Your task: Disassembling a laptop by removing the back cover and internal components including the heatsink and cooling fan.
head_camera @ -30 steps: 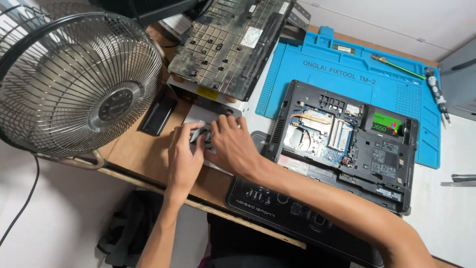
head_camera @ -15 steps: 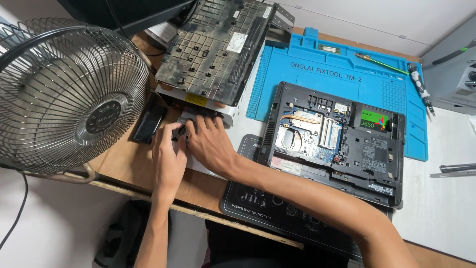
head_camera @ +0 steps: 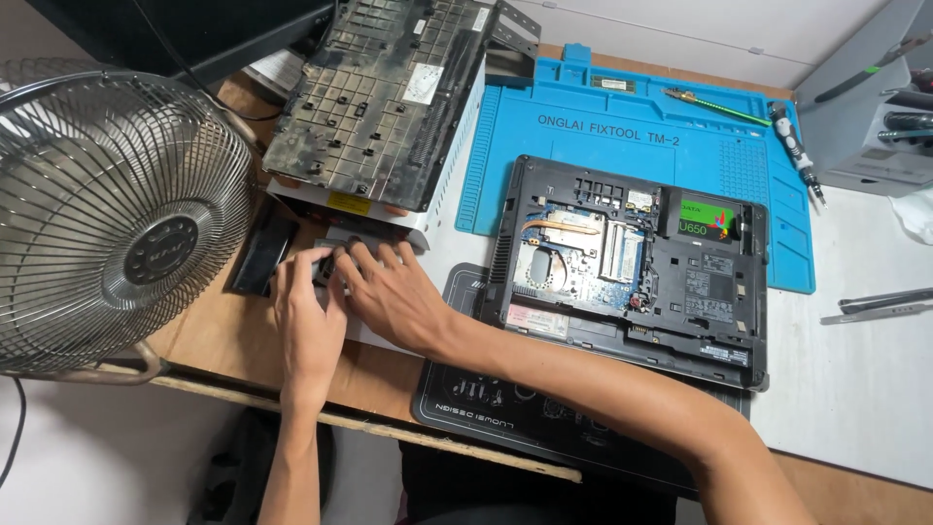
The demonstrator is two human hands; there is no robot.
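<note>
Both my hands rest on a grey flat part [head_camera: 342, 236] that lies on the wooden desk [head_camera: 219, 335], just in front of a white box [head_camera: 439, 185]. My left hand [head_camera: 306, 316] curls its fingertips onto the part's left end. My right hand [head_camera: 389, 292] lies over the part with fingers spread and covers most of it. An opened black laptop base [head_camera: 632, 258], its circuit board and copper heat pipe exposed, sits right of my right forearm.
A metal-caged fan [head_camera: 107, 224] stands at the left edge. A worn laptop cover panel [head_camera: 379, 87] lies on the white box. Also present: a blue work mat [head_camera: 622, 136], a black slim piece [head_camera: 262, 255], a black desk mat [head_camera: 505, 413], a screwdriver [head_camera: 797, 146], tweezers [head_camera: 875, 303].
Both hands stay on the grey part, fingers shifting slightly. The view has tilted so everything sits a little lower and further left in the picture.
</note>
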